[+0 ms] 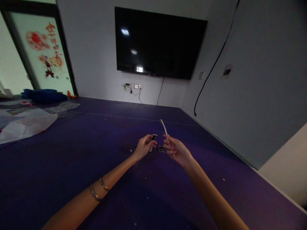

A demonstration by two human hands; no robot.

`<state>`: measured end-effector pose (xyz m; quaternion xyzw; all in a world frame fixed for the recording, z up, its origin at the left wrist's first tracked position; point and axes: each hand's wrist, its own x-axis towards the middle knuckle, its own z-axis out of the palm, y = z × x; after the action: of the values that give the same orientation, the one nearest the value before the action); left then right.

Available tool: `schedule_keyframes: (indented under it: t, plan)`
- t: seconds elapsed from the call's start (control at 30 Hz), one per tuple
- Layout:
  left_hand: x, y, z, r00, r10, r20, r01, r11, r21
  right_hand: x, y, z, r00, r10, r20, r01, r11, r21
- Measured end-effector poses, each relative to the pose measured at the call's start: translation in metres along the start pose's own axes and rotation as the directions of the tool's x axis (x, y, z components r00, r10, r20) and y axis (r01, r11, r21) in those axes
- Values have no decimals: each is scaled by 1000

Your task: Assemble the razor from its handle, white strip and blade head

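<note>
My left hand (pixel 144 146) is closed round a small hair trimmer (pixel 153 137), dark-bodied with a wide pale head pointing up and a light lower end. A slim white toothbrush (pixel 164 127) is gripped in my right hand (pixel 177 149), its darker bristle head tilted up and to the left. The two tools are close together but apart. Between and just beyond my hands, a small dark flat piece (pixel 162 149) lies on the purple floor; its kind is too small to make out.
White plastic sheeting (pixel 31 123) and a dark blue heap (pixel 44 95) lie at the left. A television (pixel 159 43) hangs on the far wall above sockets (pixel 136 86). A black cable (pixel 212 68) runs down the right wall. Pale crumbs dot the purple floor (pixel 115 198).
</note>
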<state>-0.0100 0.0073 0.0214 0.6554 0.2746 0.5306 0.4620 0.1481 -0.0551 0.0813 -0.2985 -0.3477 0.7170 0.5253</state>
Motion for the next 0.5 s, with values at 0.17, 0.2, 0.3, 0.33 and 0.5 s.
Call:
schedule_keyframes:
  t: [0.17,0.2,0.3,0.33,0.5]
  plan:
    - [0,2,2,1000,-20,-4,20,1000,-19,-17,9,19,994,100,52,-107,983,151]
    - [0,3,2,1000,-22,-9,22,1000,-13,-19,12,20,992,110,61,-118,982,149]
    - [0,4,3,999,-15,-34,16,999,30,-25,28,21,991,120,57,-126,986,109]
    - [0,5,3,999,-8,-41,10,999,45,-28,35,21,992,116,41,-119,988,94]
    - [-1,6,4,999,-9,-48,13,998,67,-45,65,26,995,82,-50,-80,995,54]
